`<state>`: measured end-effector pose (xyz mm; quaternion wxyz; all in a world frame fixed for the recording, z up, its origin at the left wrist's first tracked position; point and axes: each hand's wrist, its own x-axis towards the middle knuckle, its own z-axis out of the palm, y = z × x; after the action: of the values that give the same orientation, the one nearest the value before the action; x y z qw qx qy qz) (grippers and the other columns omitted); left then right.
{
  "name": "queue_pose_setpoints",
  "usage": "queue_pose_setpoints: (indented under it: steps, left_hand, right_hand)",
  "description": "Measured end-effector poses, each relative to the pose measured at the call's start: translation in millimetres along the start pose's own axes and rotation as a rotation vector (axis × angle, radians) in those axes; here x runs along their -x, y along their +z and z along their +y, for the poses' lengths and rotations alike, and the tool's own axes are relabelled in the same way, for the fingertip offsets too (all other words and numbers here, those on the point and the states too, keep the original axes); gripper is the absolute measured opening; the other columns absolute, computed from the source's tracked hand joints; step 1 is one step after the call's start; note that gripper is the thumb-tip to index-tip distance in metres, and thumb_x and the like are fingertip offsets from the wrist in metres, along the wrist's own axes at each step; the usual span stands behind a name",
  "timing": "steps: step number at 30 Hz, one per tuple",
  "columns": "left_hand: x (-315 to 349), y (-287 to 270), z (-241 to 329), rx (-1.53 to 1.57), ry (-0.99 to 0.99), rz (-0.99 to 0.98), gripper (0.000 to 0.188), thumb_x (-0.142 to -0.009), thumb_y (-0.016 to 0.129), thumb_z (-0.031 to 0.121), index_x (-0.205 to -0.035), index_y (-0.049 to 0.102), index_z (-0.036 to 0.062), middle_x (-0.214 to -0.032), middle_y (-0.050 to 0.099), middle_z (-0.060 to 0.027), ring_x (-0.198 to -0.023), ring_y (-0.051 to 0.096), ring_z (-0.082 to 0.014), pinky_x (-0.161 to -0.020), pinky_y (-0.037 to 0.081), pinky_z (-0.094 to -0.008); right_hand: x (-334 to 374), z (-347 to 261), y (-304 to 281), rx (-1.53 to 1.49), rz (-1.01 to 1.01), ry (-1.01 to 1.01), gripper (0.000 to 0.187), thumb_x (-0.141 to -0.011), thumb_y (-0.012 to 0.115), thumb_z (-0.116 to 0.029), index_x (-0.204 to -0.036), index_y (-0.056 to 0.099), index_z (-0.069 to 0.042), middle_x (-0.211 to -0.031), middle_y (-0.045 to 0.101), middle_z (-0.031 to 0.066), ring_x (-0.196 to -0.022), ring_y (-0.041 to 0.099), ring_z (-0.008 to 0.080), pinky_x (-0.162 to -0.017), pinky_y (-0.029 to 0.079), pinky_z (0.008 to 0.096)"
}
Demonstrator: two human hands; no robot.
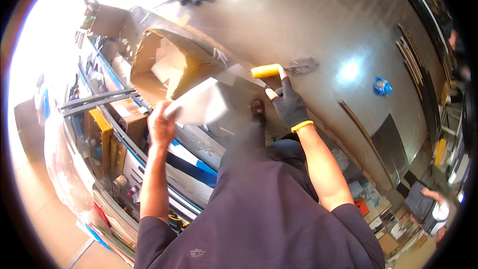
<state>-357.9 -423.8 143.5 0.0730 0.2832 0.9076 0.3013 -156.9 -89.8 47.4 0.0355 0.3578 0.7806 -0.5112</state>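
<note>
My left hand (162, 123) is bare and grips the near-left edge of a white, flat-sided piece (204, 103), smeared by motion. Just beyond that piece, an open cardboard box (191, 65) holds brown and pale scraps. My right hand (290, 100) wears a black fingerless glove with a yellow cuff. Its index finger reaches to a yellow handle-like piece (265, 71), and the thumb sits lower, near it. What kind of tool the yellow piece belongs to does not show. Beside it is a dark grey elongated thing (303, 66).
A metal rack (97, 98) with panels and boxes runs along my left. A crumpled blue wrapper (382, 87) and long strips (411, 55) lie at the right. Another person (438, 211) is at the lower right. My shoe (257, 108) shows below my hands.
</note>
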Motion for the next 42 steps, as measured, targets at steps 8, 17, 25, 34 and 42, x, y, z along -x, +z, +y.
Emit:
queue_pose_setpoints:
  steps: [8, 17, 25, 34, 42]
  left_hand:
    - [-104, -74, -194, -0.417, -0.127, 0.374, 0.028, -0.102, 0.063, 0.012, -0.130, 0.065, 0.0133, -0.124, 0.072, -0.0158, -0.113, 0.069, -0.0417, -0.093, 0.055, -0.0463]
    - [-137, 75, -226, -0.420, -0.023, -0.016, 0.072, -0.092, 0.079, 0.029, -0.153, 0.049, 0.0055, -0.145, 0.059, -0.0240, -0.133, 0.058, -0.0394, -0.111, 0.047, -0.0494]
    - [-49, 13, 206, 1.389, 0.585, -1.510, 0.020, -0.103, 0.067, 0.017, -0.115, 0.072, 0.0018, -0.123, 0.074, -0.0167, -0.115, 0.070, -0.0313, -0.099, 0.057, -0.0430]
    - [-11, 7, 356, 1.673, 1.211, -1.676, 0.010, -0.102, 0.067, 0.011, -0.093, 0.066, 0.0061, -0.122, 0.072, -0.0161, -0.133, 0.061, -0.0392, -0.106, 0.053, -0.0534]
    - [-15, 118, 372, 1.439, 0.991, -1.447, 0.020, -0.103, 0.058, 0.007, -0.106, 0.072, -0.0074, -0.108, 0.075, -0.0269, -0.097, 0.075, -0.0358, -0.084, 0.064, -0.0491]
  right_hand:
    - [-52, -39, 67, 0.376, 0.135, 0.012, 0.044, -0.104, 0.058, -0.049, -0.140, 0.055, -0.024, -0.099, 0.075, 0.0250, -0.091, 0.072, 0.0488, -0.078, 0.056, 0.0567]
    - [15, 5, 63, 0.396, 0.330, 0.012, 0.021, -0.101, 0.067, -0.029, -0.115, 0.066, -0.014, -0.098, 0.073, 0.0187, -0.091, 0.071, 0.0411, -0.077, 0.055, 0.0499]
    - [49, 26, 5, 0.003, 0.339, 0.366, 0.086, -0.089, 0.071, -0.017, -0.164, 0.028, -0.008, -0.141, 0.061, 0.0288, -0.121, 0.065, 0.0471, -0.098, 0.054, 0.0511]
    - [95, 77, -39, -0.247, 0.409, 0.165, 0.031, -0.089, 0.077, -0.025, -0.111, 0.065, -0.006, -0.098, 0.068, 0.0075, -0.089, 0.063, 0.0183, -0.080, 0.052, 0.0361]
    - [274, 196, -78, -0.113, 0.981, 0.174, 0.032, -0.086, 0.078, -0.019, -0.112, 0.065, -0.007, -0.096, 0.067, 0.0060, -0.090, 0.063, 0.0169, -0.082, 0.052, 0.0343]
